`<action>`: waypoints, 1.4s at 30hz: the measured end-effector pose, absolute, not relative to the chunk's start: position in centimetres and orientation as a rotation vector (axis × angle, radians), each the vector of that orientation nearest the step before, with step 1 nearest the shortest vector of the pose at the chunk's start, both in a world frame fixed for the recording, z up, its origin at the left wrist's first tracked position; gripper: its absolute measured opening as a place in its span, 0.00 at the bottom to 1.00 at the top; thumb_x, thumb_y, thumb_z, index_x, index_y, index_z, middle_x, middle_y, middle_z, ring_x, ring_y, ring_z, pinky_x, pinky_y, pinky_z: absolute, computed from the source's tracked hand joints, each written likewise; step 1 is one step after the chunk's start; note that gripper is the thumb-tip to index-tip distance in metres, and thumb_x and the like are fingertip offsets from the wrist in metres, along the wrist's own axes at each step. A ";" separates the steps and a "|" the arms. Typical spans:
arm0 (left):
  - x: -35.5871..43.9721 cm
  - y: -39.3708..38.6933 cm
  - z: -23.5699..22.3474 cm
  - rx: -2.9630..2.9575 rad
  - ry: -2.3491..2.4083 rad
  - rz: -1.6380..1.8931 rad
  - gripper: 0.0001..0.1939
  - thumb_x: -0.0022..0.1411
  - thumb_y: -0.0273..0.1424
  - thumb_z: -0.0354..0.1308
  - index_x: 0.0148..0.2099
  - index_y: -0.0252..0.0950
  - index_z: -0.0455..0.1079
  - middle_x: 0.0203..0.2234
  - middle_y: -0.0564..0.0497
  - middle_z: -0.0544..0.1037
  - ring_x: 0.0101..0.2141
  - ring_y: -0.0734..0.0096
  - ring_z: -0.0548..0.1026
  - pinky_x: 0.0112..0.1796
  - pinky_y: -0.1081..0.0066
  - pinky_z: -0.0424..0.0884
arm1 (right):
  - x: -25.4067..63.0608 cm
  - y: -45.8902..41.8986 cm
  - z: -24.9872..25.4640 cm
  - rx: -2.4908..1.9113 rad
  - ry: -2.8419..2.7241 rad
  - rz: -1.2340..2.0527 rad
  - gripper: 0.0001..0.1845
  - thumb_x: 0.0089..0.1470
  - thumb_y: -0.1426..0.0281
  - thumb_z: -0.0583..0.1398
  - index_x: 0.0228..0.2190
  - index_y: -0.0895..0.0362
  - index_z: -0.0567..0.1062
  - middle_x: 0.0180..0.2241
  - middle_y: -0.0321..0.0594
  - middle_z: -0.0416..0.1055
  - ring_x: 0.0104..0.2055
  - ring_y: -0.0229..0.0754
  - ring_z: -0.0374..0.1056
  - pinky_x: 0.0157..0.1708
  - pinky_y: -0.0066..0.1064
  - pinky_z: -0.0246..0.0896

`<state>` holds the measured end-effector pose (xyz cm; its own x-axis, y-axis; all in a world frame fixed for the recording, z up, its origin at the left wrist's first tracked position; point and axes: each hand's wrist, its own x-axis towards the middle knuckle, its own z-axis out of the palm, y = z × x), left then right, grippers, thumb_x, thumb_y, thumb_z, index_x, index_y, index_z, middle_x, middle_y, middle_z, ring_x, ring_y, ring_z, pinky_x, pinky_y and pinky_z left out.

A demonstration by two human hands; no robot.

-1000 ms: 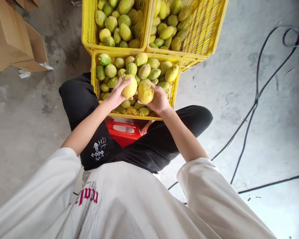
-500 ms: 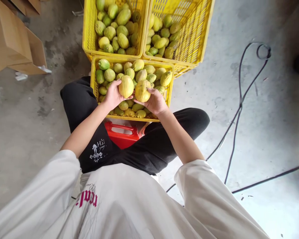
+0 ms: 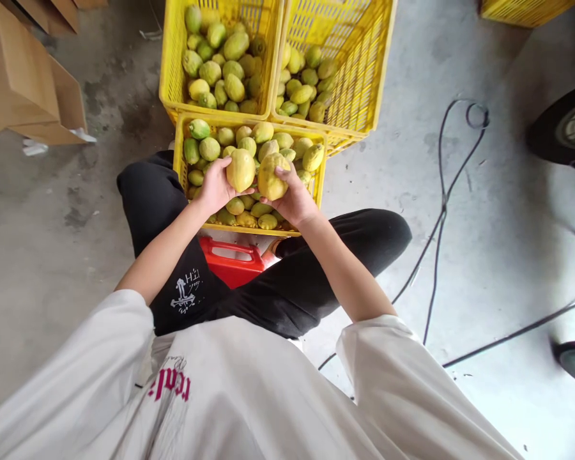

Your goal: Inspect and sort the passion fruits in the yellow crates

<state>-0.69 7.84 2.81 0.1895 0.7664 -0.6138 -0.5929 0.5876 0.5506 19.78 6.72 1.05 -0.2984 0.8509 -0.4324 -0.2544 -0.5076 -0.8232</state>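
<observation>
My left hand [image 3: 218,186] is closed around a plump yellow fruit [image 3: 241,170] that looks like a small papaya, thumb on its upper side. Beside it, my right hand [image 3: 293,199] grips a second yellow fruit [image 3: 272,177], marked with brownish spots and slightly ribbed. Both fruits are held close together over a yellow plastic crate [image 3: 322,182]. Inside that crate lie many green and yellow fruits [image 3: 209,149] of the same sort, some hidden by my hands.
Two more yellow crates stand behind, the left one [image 3: 169,70] and the right one [image 3: 364,83], both holding similar fruit. A red plastic object with a handle [image 3: 234,275] is between my legs. Cardboard boxes [image 3: 26,70] are at left; black cable [image 3: 443,204] and wheels [image 3: 568,128] at right.
The view has shifted, bringing wheels and another yellow crate into sight at right. My right hand's fruit has turned slightly; both hands keep their hold.
</observation>
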 end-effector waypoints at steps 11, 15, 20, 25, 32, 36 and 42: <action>-0.5 7.6 4.3 0.124 0.928 0.955 0.22 0.81 0.32 0.48 0.71 0.40 0.70 0.52 0.48 0.88 0.64 0.49 0.87 0.61 0.53 0.89 | 20.8 5.1 3.3 -1.151 -0.876 1.826 0.32 0.60 0.40 0.68 0.59 0.40 0.77 0.68 0.40 0.83 0.74 0.68 0.76 0.58 0.62 0.83; -0.2 7.3 4.7 0.131 0.893 0.925 0.19 0.82 0.31 0.48 0.68 0.40 0.71 0.48 0.46 0.90 0.61 0.48 0.89 0.58 0.51 0.91 | 20.9 4.5 3.8 -1.183 -0.866 1.829 0.33 0.60 0.37 0.68 0.60 0.38 0.78 0.63 0.40 0.84 0.74 0.68 0.77 0.59 0.64 0.85; -0.2 7.2 3.8 0.224 0.883 0.905 0.21 0.83 0.41 0.56 0.72 0.46 0.71 0.54 0.47 0.90 0.62 0.45 0.89 0.54 0.51 0.92 | 20.6 4.5 4.1 -1.182 -0.798 1.859 0.32 0.56 0.37 0.71 0.53 0.42 0.79 0.55 0.41 0.88 0.71 0.67 0.80 0.55 0.55 0.88; -0.9 7.1 2.7 0.346 0.915 0.917 0.24 0.80 0.45 0.66 0.74 0.55 0.74 0.57 0.50 0.90 0.70 0.41 0.82 0.56 0.53 0.89 | 19.7 4.8 3.9 -1.185 -0.810 1.843 0.33 0.57 0.35 0.71 0.52 0.42 0.77 0.56 0.38 0.88 0.71 0.63 0.80 0.56 0.49 0.87; -0.8 7.4 2.6 0.350 0.946 0.901 0.22 0.79 0.46 0.60 0.70 0.51 0.76 0.53 0.47 0.90 0.67 0.39 0.85 0.48 0.53 0.91 | 19.3 4.7 3.2 -1.176 -0.711 1.927 0.38 0.51 0.38 0.73 0.55 0.44 0.73 0.54 0.39 0.90 0.66 0.63 0.84 0.56 0.50 0.86; -0.6 7.5 3.4 0.277 0.906 0.898 0.20 0.79 0.39 0.48 0.65 0.45 0.73 0.47 0.45 0.90 0.58 0.45 0.91 0.35 0.62 0.88 | 19.8 4.8 2.6 -1.206 -0.689 1.919 0.38 0.51 0.39 0.72 0.55 0.46 0.76 0.56 0.41 0.89 0.62 0.61 0.87 0.53 0.48 0.87; -0.8 7.7 3.4 0.303 0.954 0.882 0.25 0.78 0.35 0.48 0.72 0.47 0.70 0.51 0.46 0.89 0.58 0.49 0.89 0.42 0.60 0.90 | 20.5 5.2 3.4 -1.161 -0.726 1.895 0.28 0.58 0.38 0.66 0.48 0.44 0.80 0.56 0.40 0.89 0.68 0.66 0.84 0.54 0.58 0.88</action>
